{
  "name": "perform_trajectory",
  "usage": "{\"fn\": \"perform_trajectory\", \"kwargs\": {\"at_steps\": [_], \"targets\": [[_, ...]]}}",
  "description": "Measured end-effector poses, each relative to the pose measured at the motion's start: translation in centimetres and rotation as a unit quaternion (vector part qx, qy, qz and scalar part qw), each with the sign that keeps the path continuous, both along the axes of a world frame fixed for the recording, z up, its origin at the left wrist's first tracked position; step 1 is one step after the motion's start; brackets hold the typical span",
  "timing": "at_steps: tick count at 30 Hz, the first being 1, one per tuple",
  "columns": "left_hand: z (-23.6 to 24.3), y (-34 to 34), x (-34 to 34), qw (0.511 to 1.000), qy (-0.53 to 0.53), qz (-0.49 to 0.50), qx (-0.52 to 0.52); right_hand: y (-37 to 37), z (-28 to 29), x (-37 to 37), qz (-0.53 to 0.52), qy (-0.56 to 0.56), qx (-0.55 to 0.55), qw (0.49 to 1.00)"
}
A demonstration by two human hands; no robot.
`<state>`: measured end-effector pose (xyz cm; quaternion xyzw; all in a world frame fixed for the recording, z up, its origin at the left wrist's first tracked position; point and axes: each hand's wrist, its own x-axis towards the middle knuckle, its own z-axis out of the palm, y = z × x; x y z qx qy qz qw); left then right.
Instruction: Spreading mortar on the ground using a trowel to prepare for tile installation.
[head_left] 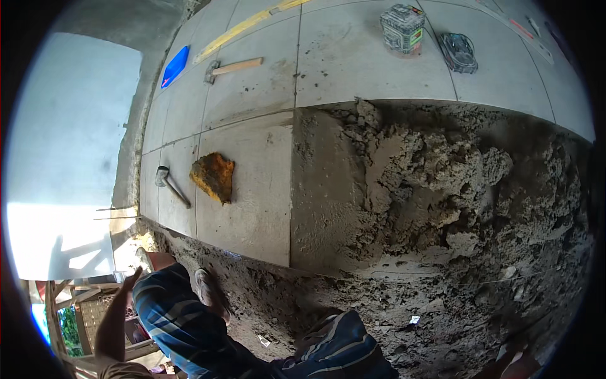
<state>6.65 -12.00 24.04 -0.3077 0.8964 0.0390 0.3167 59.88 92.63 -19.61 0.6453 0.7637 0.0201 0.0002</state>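
Observation:
My left hand is beside my striped-clad left knee, its fingers partly hidden. My right arm shows dimly at the lower right; its fingers are unclear. Grey wet mortar lies spread and lumpy beside large pale floor tiles. On the tiles are a mallet with a grey head and a dirty yellow sponge-like piece. A wooden-handled hammer lies farther back, near a blue tray-like object.
A long yellow level, a dirty bucket, a dark cased tool and a long straight bar lie at the back. A pale wall stands left, with wooden framing below. A thin string crosses the rough ground.

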Motion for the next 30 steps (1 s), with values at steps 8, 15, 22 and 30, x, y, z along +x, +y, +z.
{"fn": "perform_trajectory", "kwargs": {"at_steps": [8,15,22,30], "targets": [[-8.2,20.8,-13.0,0.892,0.140,-0.407,0.138,-4.0,8.7,10.0,0.076,0.046,0.041,0.995],[-17.4,29.5,-16.4,0.722,0.077,-0.684,0.066,-16.6,16.7,-2.4,0.087,0.481,0.053,0.871],[-19.8,29.7,-16.9,0.742,0.074,-0.661,0.086,-45.6,33.4,-37.2,0.093,0.484,-0.351,0.796],[-22.4,27.2,-17.9,0.735,0.097,-0.656,0.141,-54.9,30.1,-58.2,0.233,0.362,-0.451,0.782]]}}
